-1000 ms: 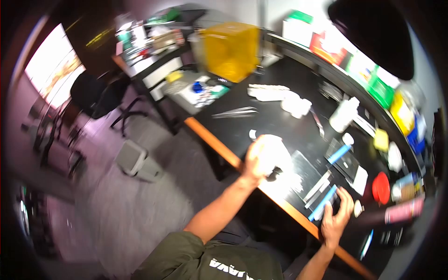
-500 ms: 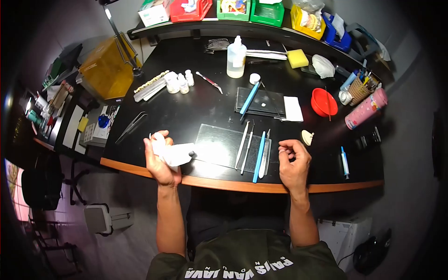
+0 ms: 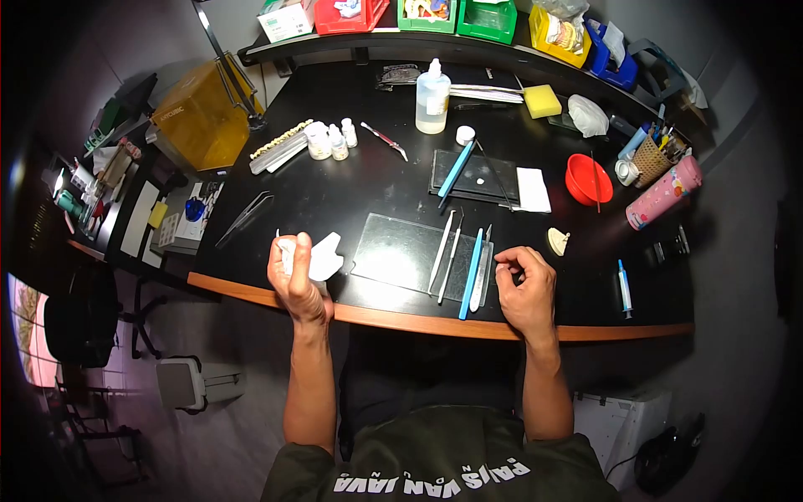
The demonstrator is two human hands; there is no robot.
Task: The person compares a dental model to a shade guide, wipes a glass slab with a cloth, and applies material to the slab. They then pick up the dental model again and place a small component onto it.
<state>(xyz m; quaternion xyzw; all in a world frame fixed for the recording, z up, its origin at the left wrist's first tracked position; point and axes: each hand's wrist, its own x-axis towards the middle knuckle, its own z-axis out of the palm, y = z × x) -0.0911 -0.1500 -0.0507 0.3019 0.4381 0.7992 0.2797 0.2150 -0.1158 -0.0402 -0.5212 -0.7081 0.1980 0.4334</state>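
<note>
A crumpled white tissue is in my left hand, its thumb raised and its fingers closed around the paper. A thin pointed tip pokes up beside those fingers; the rest of it is hidden. My right hand rests near the table's front edge with fingers loosely curled, nothing visible in them. Just left of it lie a blue-handled instrument, a silver knife-like tool and two slim metal instruments, one a probe. They lie across a glass slab between my hands. A cream dental cast sits beyond my right hand.
Tweezers lie left. Behind stand small white bottles and a clear squeeze bottle. Right are a red bowl, a pink flask and a syringe. Coloured bins line the shelf.
My left hand has turned, its thumb now up over the tissue, and the tissue has been bunched differently. My right hand stays curled in nearly the same place. The view has shifted slightly.
</note>
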